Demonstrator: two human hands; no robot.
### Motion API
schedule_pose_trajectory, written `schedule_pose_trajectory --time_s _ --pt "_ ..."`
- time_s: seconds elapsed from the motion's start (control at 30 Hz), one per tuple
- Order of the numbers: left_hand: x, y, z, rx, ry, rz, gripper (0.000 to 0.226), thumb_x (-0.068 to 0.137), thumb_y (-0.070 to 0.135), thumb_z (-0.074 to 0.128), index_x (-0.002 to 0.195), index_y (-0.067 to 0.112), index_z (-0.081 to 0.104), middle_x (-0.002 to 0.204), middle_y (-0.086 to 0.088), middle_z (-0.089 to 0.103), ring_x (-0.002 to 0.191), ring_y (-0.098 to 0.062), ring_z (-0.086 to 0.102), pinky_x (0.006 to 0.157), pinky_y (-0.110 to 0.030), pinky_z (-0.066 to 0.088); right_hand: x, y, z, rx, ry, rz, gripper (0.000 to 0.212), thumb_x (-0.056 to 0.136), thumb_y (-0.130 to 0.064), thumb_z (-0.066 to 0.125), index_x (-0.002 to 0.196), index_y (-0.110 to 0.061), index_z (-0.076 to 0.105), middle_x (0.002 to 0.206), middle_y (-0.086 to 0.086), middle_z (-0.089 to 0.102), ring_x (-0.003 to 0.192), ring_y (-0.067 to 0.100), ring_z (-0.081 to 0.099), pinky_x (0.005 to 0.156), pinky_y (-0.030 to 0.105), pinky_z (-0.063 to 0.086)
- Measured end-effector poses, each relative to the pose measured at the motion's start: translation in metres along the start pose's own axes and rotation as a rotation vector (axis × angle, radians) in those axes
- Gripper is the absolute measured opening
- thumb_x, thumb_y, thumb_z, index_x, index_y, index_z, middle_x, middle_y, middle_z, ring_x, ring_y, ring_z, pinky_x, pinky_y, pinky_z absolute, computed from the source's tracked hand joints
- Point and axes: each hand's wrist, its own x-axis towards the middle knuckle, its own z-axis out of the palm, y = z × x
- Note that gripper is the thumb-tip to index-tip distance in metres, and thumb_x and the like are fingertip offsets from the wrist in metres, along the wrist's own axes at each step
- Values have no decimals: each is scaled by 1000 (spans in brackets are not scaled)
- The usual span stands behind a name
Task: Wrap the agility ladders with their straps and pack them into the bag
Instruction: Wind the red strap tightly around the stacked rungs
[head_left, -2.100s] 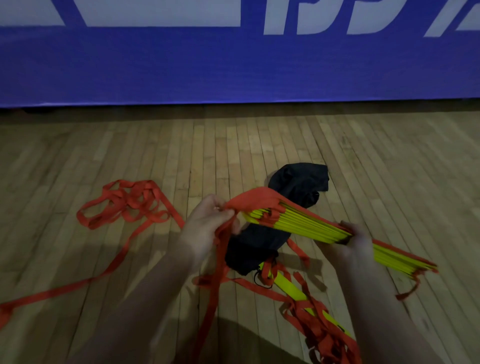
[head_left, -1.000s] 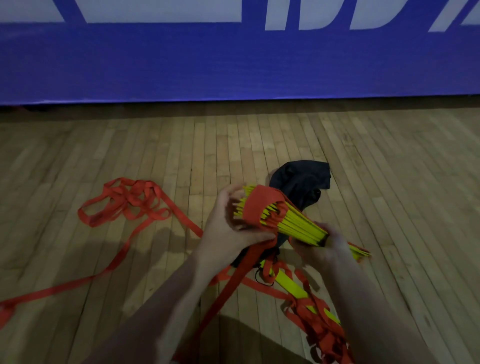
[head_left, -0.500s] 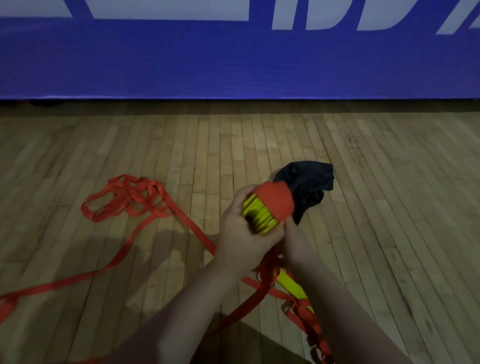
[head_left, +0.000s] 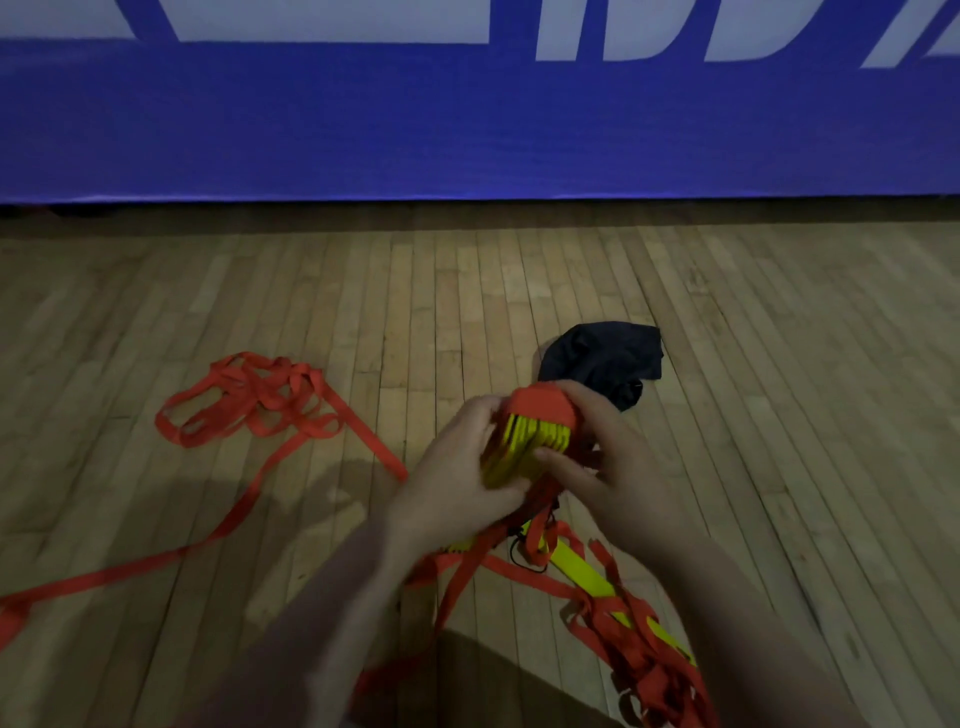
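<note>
A bundle of yellow ladder rungs (head_left: 530, 444) stands end-on toward me, its far end capped by a turn of red strap (head_left: 540, 411). My left hand (head_left: 457, 478) grips the bundle from the left and my right hand (head_left: 608, 462) holds it from the right, thumb across the rungs. Red strap hangs from the bundle to the floor. A black bag (head_left: 602, 364) lies crumpled just behind my hands. A second ladder (head_left: 587, 577), yellow rungs tangled in red straps, lies on the floor below my right forearm.
A long red strap runs left across the wooden floor to a loose pile of loops (head_left: 249, 400) and on toward the left edge. A blue banner wall (head_left: 467, 119) closes off the far side of the floor.
The rung bundle swung from lying sideways across my hands to pointing end-on at me. My right hand moved from the bundle's far end up beside my left hand.
</note>
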Motion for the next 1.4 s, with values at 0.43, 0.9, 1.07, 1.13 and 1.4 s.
schedule_pose_trajectory --time_s 0.43,0.9,1.07,1.13,1.4 --pt "2 2 -20 167 98 128 65 62 25 86 97 47 36 105 24 38 100 13 41 76 -10 42 -4 -8 4 56 54 13 65 73 -29 78 129 -35 47 112 -8 57 91 9 64 75 34 58" --pt "5 -15 -15 -22 -70 -64 98 64 20 81 142 36 24 135 9 42 119 -11 48 99 -32 46 -4 -11 14 300 -80 29 46 88 -19 65 127 -37 47 122 3 50 100 25 62 76 48 57" --pt "9 -20 -41 38 -245 -140 78 62 27 58 136 34 36 136 8 30 130 -10 33 107 -26 33 -2 -8 17 266 -68 31 48 84 -33 65 127 -38 46 121 3 51 96 32 61 76 52 55" --pt "9 -20 -39 39 -161 -152 75 64 27 57 136 38 37 129 5 32 124 -10 37 104 -25 35 -1 -9 19 257 -70 19 49 82 -36 65 127 -40 46 124 1 50 98 30 61 78 51 55" --pt "6 -20 -36 65 -21 -31 60 78 9 73 131 24 49 94 6 56 74 -5 58 73 -23 50 -2 -16 19 99 -67 -49 51 88 -29 63 132 -43 41 122 -10 42 111 9 51 87 37 54"
